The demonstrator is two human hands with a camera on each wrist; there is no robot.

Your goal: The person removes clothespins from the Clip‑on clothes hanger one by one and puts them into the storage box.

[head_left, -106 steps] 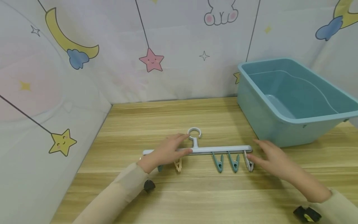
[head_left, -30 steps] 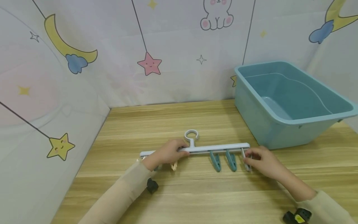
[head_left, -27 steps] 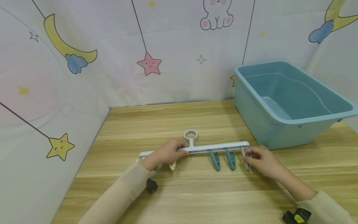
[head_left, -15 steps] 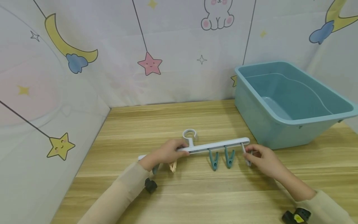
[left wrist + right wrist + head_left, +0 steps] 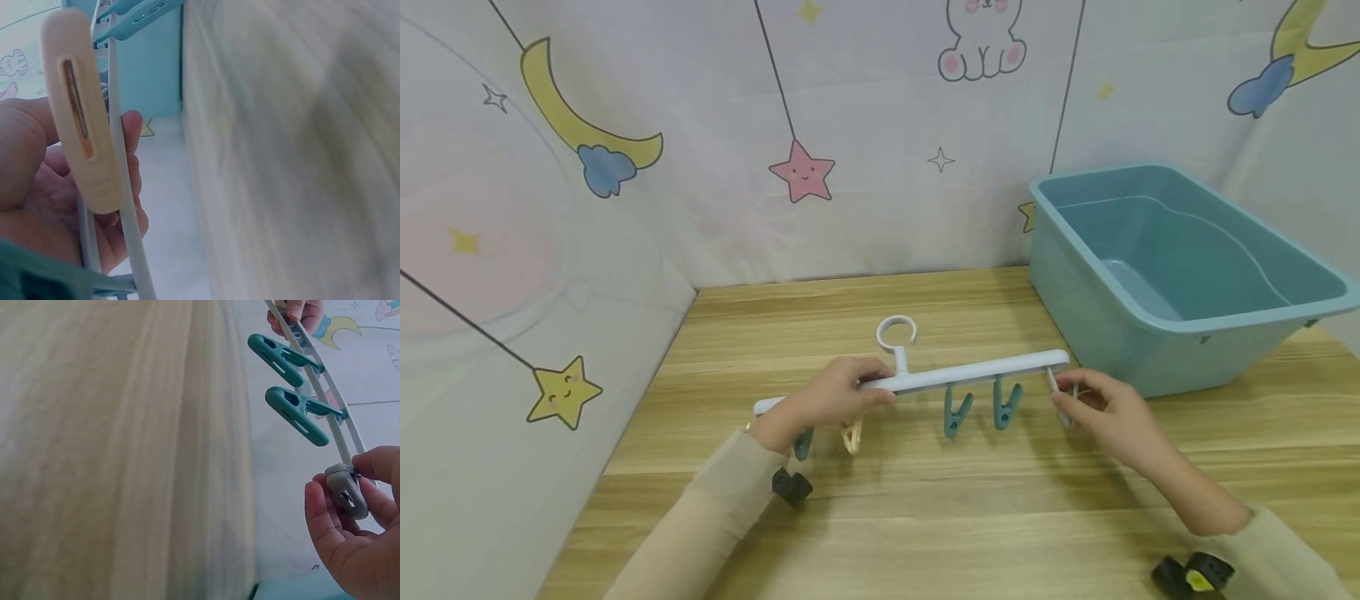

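Note:
A pale grey clip hanger [image 5: 985, 369] is held above the table, its right end higher than its left. My left hand [image 5: 833, 392] grips the bar beside the hook [image 5: 899, 357], fingers behind and thumb in front. At the right end, my right hand [image 5: 1108, 412] pinches a grey clothespin [image 5: 347, 492] attached to the bar. Two teal clothespins [image 5: 953, 414] dangle between the hands. Below my left hand hang a cream clothespin [image 5: 852, 436] and another teal clothespin [image 5: 803, 444]. My left wrist and hand cover part of the bar.
A large light-blue plastic tub [image 5: 1075, 300] stands at the back right, close behind my right hand. The wooden table [image 5: 925, 517] meets a cartoon-printed cloth [image 5: 880, 225] at the back and left.
Both hands came onto the hanger, the right one closing on the end clothespin. Since then the hanger has risen off the table, tilting up at the right and shifting slightly left.

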